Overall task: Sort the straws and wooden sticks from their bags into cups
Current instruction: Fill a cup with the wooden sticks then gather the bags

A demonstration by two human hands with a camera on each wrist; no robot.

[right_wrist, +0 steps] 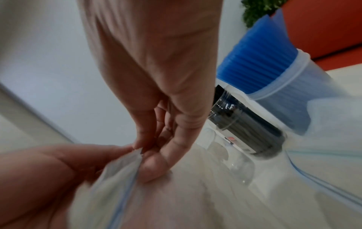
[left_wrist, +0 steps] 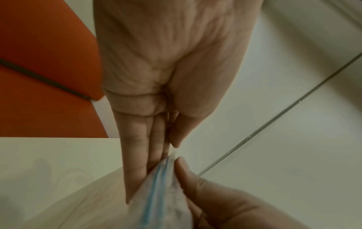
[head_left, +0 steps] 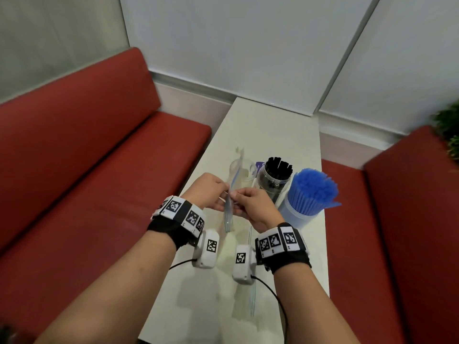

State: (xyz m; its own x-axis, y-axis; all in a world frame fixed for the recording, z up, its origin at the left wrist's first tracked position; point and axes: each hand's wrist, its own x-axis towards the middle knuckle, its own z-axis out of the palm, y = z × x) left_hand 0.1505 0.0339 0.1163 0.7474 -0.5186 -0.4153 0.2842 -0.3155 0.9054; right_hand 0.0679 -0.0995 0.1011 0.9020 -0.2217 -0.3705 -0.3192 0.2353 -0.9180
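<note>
Both hands hold a clear zip bag with a blue zip strip upright over the table. My left hand pinches one side of its top edge and my right hand pinches the other side. In the left wrist view the zip strip runs between the left fingers and the right thumb. The bag seems to hold pale wooden sticks. Behind it stands an empty clear cup. Black straws fill a clear cup, and blue straws fill a translucent one.
A second, flat zip bag lies on the narrow white table near my right wrist. Red benches flank the table on both sides. A green plant sits at the far right.
</note>
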